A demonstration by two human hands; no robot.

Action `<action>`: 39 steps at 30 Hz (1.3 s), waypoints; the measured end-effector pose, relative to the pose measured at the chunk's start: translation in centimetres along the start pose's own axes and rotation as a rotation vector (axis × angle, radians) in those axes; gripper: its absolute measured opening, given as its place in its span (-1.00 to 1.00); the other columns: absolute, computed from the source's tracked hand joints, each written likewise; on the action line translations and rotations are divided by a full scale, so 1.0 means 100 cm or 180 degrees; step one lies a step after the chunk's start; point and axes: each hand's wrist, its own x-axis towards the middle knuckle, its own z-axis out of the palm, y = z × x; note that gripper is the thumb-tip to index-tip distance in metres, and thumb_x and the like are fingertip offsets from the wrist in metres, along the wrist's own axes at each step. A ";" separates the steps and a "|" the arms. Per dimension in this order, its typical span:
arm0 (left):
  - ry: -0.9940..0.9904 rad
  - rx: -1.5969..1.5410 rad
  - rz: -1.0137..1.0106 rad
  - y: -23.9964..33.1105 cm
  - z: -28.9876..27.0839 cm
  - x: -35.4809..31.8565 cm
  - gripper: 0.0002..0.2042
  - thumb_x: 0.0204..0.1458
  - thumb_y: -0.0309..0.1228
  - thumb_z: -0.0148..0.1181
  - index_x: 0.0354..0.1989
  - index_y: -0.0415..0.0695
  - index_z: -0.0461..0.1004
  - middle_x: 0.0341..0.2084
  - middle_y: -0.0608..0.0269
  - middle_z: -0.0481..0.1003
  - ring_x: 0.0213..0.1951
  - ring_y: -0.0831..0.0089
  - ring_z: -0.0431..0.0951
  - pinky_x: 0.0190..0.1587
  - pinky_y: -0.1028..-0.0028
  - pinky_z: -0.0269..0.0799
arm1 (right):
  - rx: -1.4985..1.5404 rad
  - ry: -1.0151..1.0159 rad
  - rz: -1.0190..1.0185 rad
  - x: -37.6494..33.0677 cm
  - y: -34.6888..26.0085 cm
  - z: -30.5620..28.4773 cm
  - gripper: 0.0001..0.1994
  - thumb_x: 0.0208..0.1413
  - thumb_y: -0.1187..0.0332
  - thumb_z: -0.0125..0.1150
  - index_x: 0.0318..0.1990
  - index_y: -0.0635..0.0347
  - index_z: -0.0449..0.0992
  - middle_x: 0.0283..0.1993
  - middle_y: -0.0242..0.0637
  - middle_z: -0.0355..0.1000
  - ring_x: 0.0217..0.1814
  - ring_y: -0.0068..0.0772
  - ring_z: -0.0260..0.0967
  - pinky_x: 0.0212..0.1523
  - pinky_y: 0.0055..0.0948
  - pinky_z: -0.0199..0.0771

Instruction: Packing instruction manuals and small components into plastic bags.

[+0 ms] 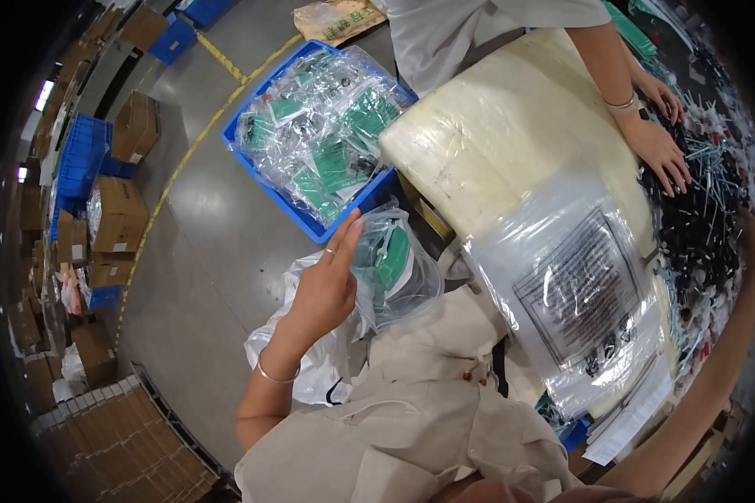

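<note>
My left hand (331, 281), with a ring and a bangle, is stretched toward the near corner of a blue bin (315, 228). Its fingers are straight and close together against a clear plastic bag (419, 281) with a green piece inside; the thumb is hidden. Many similar clear bags with green pieces (335, 163) fill the bin. At the far right my right hand (748, 239) reaches to the edge of a pile of small black, white and red parts (696, 243). Its fingers do not show clearly at the dark rim.
A cream padded block (495, 126) carries a stack of clear printed bags (554, 251). Across from me, a co-worker's hands (658, 155) lie over the parts. A white plastic bag (310, 369) sits by my lap. Cartons (117, 214) and blue crates (82, 159) stand along the left.
</note>
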 end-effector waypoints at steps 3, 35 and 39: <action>0.0071 0.0016 0.0074 0.006 -0.002 -0.004 -0.26 -0.28 -0.75 -0.10 0.24 -0.17 -0.06 0.25 0.09 0.00 -0.17 0.01 0.42 -0.32 0.26 0.41 | 0.1751 -0.0334 0.0642 -0.012 0.018 -0.004 -0.74 -0.11 0.30 0.16 -0.22 0.12 0.40 -0.39 -0.34 0.36 -0.41 -0.35 0.34 -0.44 -0.40 0.32; -0.0136 -0.0825 0.0821 0.049 -0.014 -0.042 -0.30 -0.24 -0.76 -0.19 0.24 -0.15 0.01 0.19 -0.02 0.11 0.11 0.05 0.26 -0.04 0.35 0.29 | 0.1556 -0.1909 -0.2388 -0.530 -0.414 0.242 -0.46 0.12 -0.02 -0.08 -0.02 0.37 0.29 -0.10 0.14 0.35 -0.13 0.09 0.36 -0.06 -0.13 0.32; -0.0106 -0.0809 0.0980 0.020 -0.028 -0.039 -0.34 -0.21 -0.73 -0.20 0.23 -0.20 0.06 0.15 -0.05 0.17 0.19 0.10 0.18 0.09 0.36 0.19 | 0.0901 -0.3624 -0.3162 -0.504 -0.431 0.117 -0.45 0.07 -0.02 0.00 -0.02 0.34 0.32 -0.08 0.04 0.37 0.03 0.01 0.28 0.08 -0.19 0.20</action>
